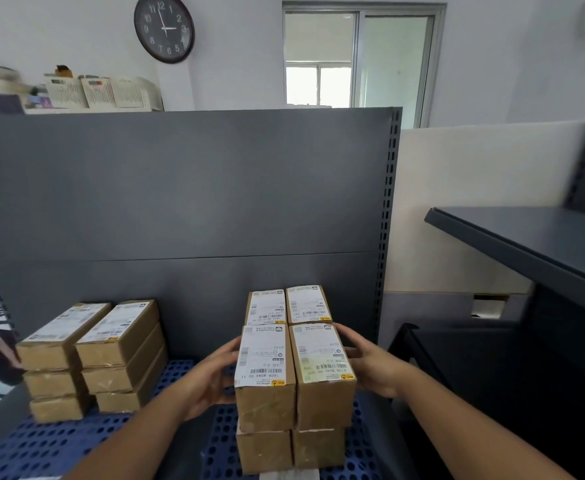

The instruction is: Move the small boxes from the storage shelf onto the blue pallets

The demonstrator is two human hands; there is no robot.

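Note:
Two small brown cardboard boxes with white labels (294, 368) sit side by side atop a stack on the right blue pallet (353, 455). My left hand (211, 379) presses the left box's side and my right hand (367, 362) presses the right box's side, clamping the pair between them. Below them lie two more boxes (289, 450). Behind stands another pair of labelled boxes (289, 306). A second stack of boxes (93, 358), two wide and three high, rests on the left blue pallet (41, 448).
A dark grey shelf back panel (180, 185) rises behind the pallets. A dark shelf board (526, 244) juts out at the right, with a lower dark shelf beneath it. A poster leans at the far left. A wall clock and a window are high on the back wall.

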